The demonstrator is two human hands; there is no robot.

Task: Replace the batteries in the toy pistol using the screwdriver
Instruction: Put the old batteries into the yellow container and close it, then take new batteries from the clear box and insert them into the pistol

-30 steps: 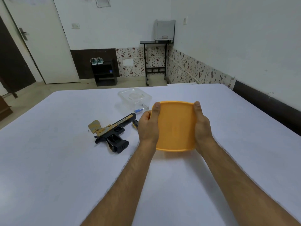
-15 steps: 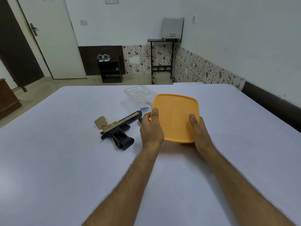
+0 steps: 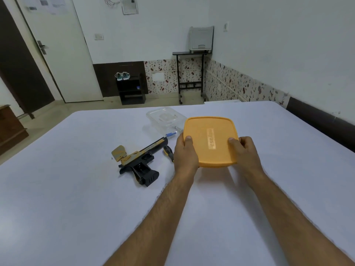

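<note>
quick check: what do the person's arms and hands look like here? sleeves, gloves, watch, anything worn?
Both forearms are bare up to the frame's lower edge: no sleeves in view. The left hand and right hand wear no gloves. No watch, bracelet or ring shows on the visible sides of wrists and fingers. No cables or markers. Hair shows along the left forearm.
</note>
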